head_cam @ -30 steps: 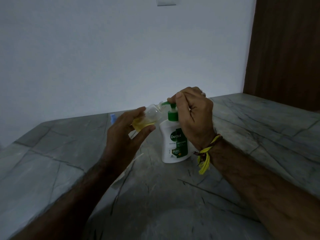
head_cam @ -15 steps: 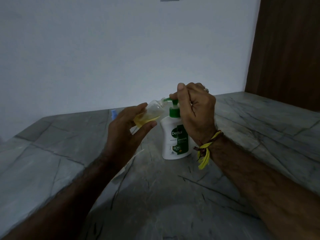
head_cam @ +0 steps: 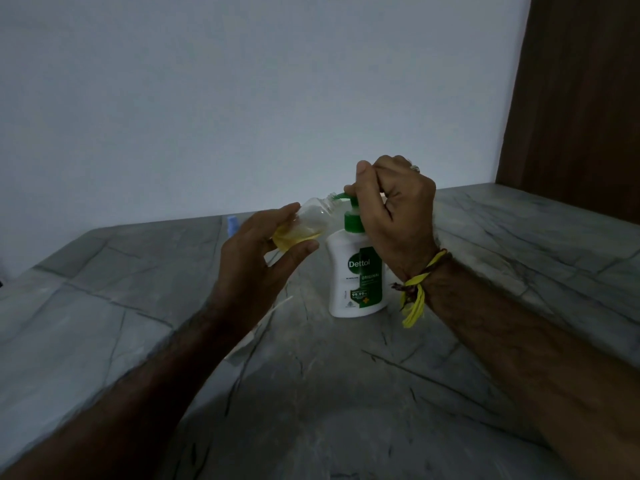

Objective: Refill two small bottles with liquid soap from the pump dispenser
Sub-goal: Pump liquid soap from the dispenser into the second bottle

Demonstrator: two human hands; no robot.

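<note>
Grey veined marble countertop (head_cam: 485, 306) ran beneath a plain white wall (head_cam: 242, 98), and the pump dispenser (head_cam: 356, 278) stood upright on it. Left of the dispenser, the left hand (head_cam: 256, 261) gripped a small clear bottle (head_cam: 308, 223), tilted, its open mouth touching the green spout (head_cam: 341, 196). Yellow liquid soap (head_cam: 294, 237) pooled in the bottle's lower part. Above the dispenser, the right hand (head_cam: 394, 209) was curled round the pump head, thumb on top. A yellow thread band (head_cam: 415, 292) circled the right wrist, just right of the dispenser. A small blue item (head_cam: 231, 224) lay beyond the left hand; its identity could not be determined.
</note>
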